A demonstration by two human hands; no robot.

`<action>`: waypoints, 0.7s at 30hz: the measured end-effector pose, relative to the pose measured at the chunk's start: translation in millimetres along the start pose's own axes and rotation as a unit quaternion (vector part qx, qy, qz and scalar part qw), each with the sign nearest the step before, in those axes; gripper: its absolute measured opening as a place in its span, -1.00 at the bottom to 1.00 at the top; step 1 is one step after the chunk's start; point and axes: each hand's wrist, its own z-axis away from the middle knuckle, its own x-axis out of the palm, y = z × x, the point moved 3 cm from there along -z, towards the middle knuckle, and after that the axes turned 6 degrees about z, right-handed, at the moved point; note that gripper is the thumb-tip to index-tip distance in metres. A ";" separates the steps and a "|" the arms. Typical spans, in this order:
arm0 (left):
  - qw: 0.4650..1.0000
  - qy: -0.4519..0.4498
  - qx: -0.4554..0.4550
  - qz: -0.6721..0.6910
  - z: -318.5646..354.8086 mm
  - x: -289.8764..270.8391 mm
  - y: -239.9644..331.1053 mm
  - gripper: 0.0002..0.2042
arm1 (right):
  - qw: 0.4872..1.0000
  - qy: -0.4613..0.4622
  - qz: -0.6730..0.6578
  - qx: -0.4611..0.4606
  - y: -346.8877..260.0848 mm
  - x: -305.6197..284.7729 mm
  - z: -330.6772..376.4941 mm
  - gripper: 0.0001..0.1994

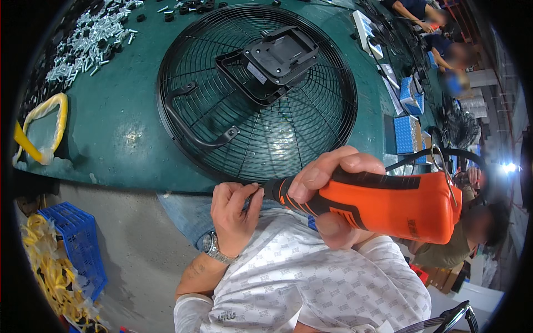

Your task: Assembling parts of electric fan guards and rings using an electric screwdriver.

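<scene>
An orange and black electric screwdriver (388, 205) lies in my right hand (333, 194), its fingers and thumb wrapped round the body. The tool points left, toward the near rim of a round black wire fan guard (255, 133) on the table. Right at the tool's tip is my left hand (239, 211), its fingers curled together in a pinch. Whatever sits between those fingertips is too small and hidden to make out. On the guard are a black curved handle (194, 125) and a black motor housing with a bracket (283, 58).
Loose silver screws (97, 41) are heaped on the green table (122, 127) at the far left. A yellow handle (44, 130) lies near its left edge. Blue boxes (408, 133) and a white power strip (367, 33) stand right. A blue crate (72, 244) sits below; other people are at right.
</scene>
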 end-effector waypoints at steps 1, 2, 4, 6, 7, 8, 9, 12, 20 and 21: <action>1.000 0.002 -0.008 0.008 0.7 -1.1 -1.1 -0.74 | 1.000 0.003 0.000 0.002 -0.4 0.7 -1.8 -0.39; 1.000 0.005 -0.017 0.017 1.2 -2.9 -1.7 -0.71 | 1.000 -0.011 -0.006 0.014 0.2 1.3 -4.2 -0.40; 0.999 0.026 0.028 -0.014 -0.3 -14.2 1.8 -0.63 | 0.999 -0.028 -0.010 0.029 1.7 4.8 -7.4 -0.41; 0.986 0.054 0.133 -0.090 -10.3 -32.4 7.0 -0.45 | 1.000 0.009 -0.005 0.015 3.5 7.4 -9.9 -0.35; 0.971 0.065 0.188 -0.132 -21.4 -42.2 5.8 -0.37 | 1.000 0.020 -0.003 0.011 4.2 8.1 -10.9 -0.31; 0.967 0.033 0.202 -0.150 -35.0 -51.6 2.5 -0.29 | 1.000 0.009 0.005 0.009 5.5 7.8 -13.0 -0.33; 0.962 -0.001 0.213 -0.168 -49.1 -60.5 -0.3 -0.22 | 1.000 -0.001 0.013 0.007 6.5 8.0 -14.8 -0.35; 0.931 -0.163 0.191 -0.264 -90.3 -80.3 -11.6 -0.08 | 1.000 0.000 0.022 0.017 5.3 12.2 -14.6 -0.39; 0.934 -0.227 0.218 -0.172 -110.9 -79.7 -7.8 -0.11 | 0.995 -0.023 -0.029 0.090 12.2 15.7 -22.5 -0.43; 0.932 -0.214 0.225 -0.187 -109.7 -79.0 -8.6 -0.13 | 0.995 -0.025 -0.033 0.090 13.6 16.0 -23.4 -0.43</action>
